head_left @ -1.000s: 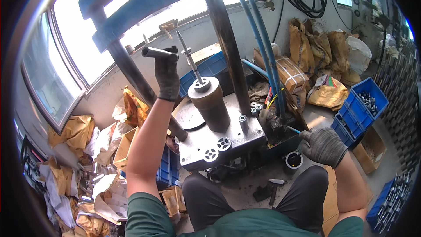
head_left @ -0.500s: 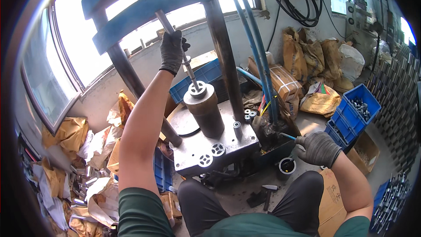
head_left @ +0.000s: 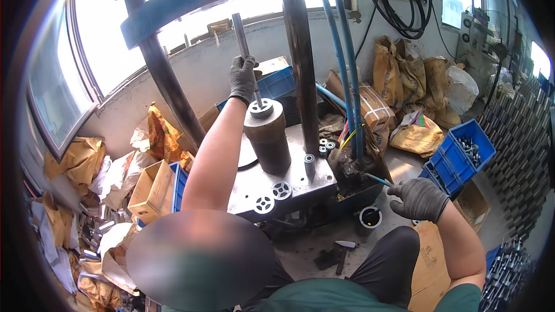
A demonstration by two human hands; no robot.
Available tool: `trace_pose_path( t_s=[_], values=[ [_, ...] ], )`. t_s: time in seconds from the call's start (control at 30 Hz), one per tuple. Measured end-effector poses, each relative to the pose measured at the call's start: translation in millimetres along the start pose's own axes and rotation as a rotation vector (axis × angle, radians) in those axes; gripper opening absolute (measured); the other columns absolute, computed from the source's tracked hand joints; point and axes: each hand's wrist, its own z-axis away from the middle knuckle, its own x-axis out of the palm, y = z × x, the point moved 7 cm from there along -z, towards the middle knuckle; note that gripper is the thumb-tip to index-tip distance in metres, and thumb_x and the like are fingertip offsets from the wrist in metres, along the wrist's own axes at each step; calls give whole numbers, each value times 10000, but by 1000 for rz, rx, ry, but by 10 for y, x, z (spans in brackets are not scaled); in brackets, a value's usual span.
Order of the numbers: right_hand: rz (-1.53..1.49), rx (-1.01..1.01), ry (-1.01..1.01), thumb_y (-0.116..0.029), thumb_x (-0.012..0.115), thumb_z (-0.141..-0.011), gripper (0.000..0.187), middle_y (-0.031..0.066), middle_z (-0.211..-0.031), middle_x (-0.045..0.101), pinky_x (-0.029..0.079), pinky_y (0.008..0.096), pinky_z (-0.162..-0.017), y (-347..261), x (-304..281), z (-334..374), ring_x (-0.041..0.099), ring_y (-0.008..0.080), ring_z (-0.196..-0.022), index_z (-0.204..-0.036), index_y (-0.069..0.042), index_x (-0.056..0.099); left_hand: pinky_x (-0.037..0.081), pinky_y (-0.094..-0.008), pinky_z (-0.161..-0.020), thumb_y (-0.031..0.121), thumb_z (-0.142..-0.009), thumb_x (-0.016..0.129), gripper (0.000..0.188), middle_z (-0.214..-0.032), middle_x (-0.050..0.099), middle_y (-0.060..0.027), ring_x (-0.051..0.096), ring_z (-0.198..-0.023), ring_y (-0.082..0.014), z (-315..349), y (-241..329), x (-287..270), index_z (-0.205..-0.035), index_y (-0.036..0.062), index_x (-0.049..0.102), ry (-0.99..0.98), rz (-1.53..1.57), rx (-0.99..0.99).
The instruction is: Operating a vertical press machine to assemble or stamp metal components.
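Note:
My left hand [head_left: 243, 80], in a grey work glove, is closed round a metal shaft [head_left: 240, 33]. The shaft leans slightly, its lower end in a spoked metal disc [head_left: 262, 108] on top of a dark upright cylinder [head_left: 267, 144]. The cylinder stands on the steel bed of a press [head_left: 300, 188]; two more spoked discs [head_left: 281, 190] lie near the bed's front edge. Lower right, my gloved right hand [head_left: 419, 197] is closed at the end of a thin blue lever [head_left: 377, 179]. The glove hides exactly how its fingers sit on the lever.
Dark press columns [head_left: 302, 69] and a blue crossbeam [head_left: 214, 0] frame the shaft. Small rings and a short sleeve [head_left: 310, 166] stand at the bed's right. A hammer [head_left: 342, 254] and a white cup [head_left: 370, 217] are on the floor. Blue crates [head_left: 462, 153] hold metal parts.
The shaft's top now stands clear of the crossbeam, and my left hand is lower, over the shaft's collar. The right hand stays at the lever. The view has shifted, and a blurred oval covers the lower left.

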Motion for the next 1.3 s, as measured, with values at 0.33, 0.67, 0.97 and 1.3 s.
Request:
trace_pose_path(
  t_s=[0.33,0.67,0.97,1.3],
  values=[
    [-106,52,31,-339,611,-946,404,218,-998,763,585,547,-857,-81,269,254,749,420,-912,-1230,-94,760,624,-364,-657,292,-1091,566,280,-965,681,-111,708,-726,-207,92,-162,12,-1245,71,640,-54,335,-46],
    [-137,177,-22,-339,685,-897,296,203,-915,756,583,519,-814,-173,995,694,744,408,-874,-991,-73,775,643,-405,-698,208,-1014,632,213,-790,719,-156,725,-685,-282,42,-174,-2,-1072,20,713,50,486,-212],
    [-215,225,152,-295,680,-902,246,207,-880,732,574,530,-783,-192,921,700,729,418,-841,-940,-63,754,692,-452,-713,131,-999,570,226,-824,733,-210,757,-712,-349,-2,-195,26,-1075,-30,709,56,612,-220],
    [-209,236,197,-271,687,-906,225,208,-884,721,570,526,-776,-201,889,703,721,424,-853,-912,-50,731,703,-464,-764,185,-1037,570,270,-852,747,-217,771,-765,-358,-5,-245,28,-1142,-28,700,84,571,-152]
  ],
)
